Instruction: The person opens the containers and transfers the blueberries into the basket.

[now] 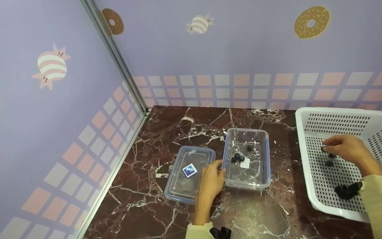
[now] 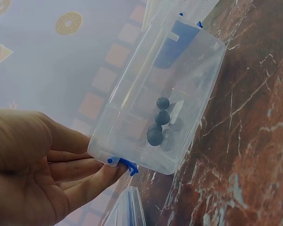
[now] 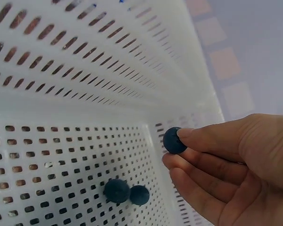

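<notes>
In the right wrist view, my right hand (image 3: 217, 165) pinches a blueberry (image 3: 173, 141) between thumb and fingers, above the floor of a white slotted basket (image 1: 303, 156). Two more blueberries lie below it, one of them a dark round blueberry (image 3: 117, 190) touching its neighbour. My left hand (image 1: 211, 181) holds the near-left edge of a clear plastic container (image 1: 247, 183), its thumb at the rim and fingers by a blue clip (image 2: 128, 165). Inside that container sit several blueberries (image 2: 162, 117) beside a white square (image 1: 245, 163).
A clear lid (image 1: 186, 156) with blue edges and a diamond-shaped label lies left of the container, partly under the left hand. Dark red marble countertop (image 1: 144, 199) carries everything. Patterned walls stand behind and to the left.
</notes>
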Motion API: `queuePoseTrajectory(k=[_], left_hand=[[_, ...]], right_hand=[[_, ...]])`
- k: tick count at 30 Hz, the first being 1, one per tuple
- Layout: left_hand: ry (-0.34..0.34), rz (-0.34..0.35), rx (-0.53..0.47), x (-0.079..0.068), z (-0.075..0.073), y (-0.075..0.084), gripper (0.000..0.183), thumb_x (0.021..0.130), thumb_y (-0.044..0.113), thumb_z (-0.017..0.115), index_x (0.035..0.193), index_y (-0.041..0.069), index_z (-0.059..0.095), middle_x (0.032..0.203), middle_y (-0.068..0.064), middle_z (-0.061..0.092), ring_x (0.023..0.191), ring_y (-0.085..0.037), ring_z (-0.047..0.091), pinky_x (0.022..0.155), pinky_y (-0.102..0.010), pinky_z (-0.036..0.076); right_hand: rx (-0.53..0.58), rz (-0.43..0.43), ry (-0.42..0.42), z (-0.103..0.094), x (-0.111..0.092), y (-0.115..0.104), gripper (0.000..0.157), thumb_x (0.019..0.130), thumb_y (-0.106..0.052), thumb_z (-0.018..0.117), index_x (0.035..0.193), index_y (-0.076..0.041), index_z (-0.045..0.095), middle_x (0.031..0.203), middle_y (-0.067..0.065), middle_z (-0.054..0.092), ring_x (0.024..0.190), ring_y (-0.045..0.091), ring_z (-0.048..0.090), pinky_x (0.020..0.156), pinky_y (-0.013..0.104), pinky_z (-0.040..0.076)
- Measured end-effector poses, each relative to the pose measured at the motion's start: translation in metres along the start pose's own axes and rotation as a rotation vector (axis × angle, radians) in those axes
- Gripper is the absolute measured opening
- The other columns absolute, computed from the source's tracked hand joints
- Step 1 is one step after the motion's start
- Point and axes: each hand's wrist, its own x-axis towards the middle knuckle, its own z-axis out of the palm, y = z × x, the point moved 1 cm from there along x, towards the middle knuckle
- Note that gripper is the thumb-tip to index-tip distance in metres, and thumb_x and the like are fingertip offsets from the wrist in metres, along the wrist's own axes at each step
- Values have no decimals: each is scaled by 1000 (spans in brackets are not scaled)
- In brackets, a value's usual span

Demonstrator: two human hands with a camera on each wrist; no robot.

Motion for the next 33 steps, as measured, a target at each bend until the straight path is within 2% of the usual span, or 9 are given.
queuePoseTrajectory(k=[4, 11, 15, 22, 29, 33], left_hand=[[-4, 5, -6, 1, 1, -1, 29, 89, 5, 62, 118, 0, 63, 115, -15, 68, 90, -23, 69, 80, -35, 57], [-16, 8, -8, 0, 0, 1, 29, 90, 5, 61, 118, 0, 63, 115, -15, 67, 91, -23, 69, 81, -34, 56], [-12, 21, 5, 0, 0, 1, 29, 89, 5, 61, 118, 1, 63, 112, -14, 69, 90, -23, 69, 80, -34, 56], [-9, 24, -3, 0, -1, 0, 28, 89, 4, 62, 117, 1, 64, 110, -14, 69, 89, -22, 69, 78, -32, 56], [-5, 22, 10, 1, 0, 1, 28, 89, 5, 62, 117, 1, 64, 110, -12, 70, 88, -21, 69, 78, -31, 56], [-7, 7, 6, 1, 0, 1, 29, 89, 5, 62, 118, 1, 64, 111, -13, 69, 88, -20, 68, 78, -31, 56]], right_hand=[[-21, 14, 1, 4, 4, 8, 34, 86, -14, 67, 110, 11, 64, 101, 29, 67, 69, 11, 63, 62, 31, 50], [-95, -1, -36, 8, 8, 15, 29, 84, -9, 66, 104, 12, 63, 96, 30, 65, 81, 40, 62, 68, 49, 50], [-127, -24, -60, 9, 9, 16, 29, 83, -10, 66, 102, 12, 63, 96, 30, 66, 85, 46, 59, 70, 52, 50], [-164, -4, -89, 14, 12, 16, 27, 81, -7, 66, 99, 13, 63, 94, 30, 65, 83, 44, 59, 70, 53, 49], [-155, 0, -111, 18, 13, 15, 19, 80, -4, 66, 91, 11, 66, 83, 24, 66, 70, 29, 60, 60, 43, 49], [-157, -2, -108, 18, 13, 14, 18, 80, -4, 66, 90, 10, 66, 81, 23, 66, 69, 26, 59, 58, 40, 48]])
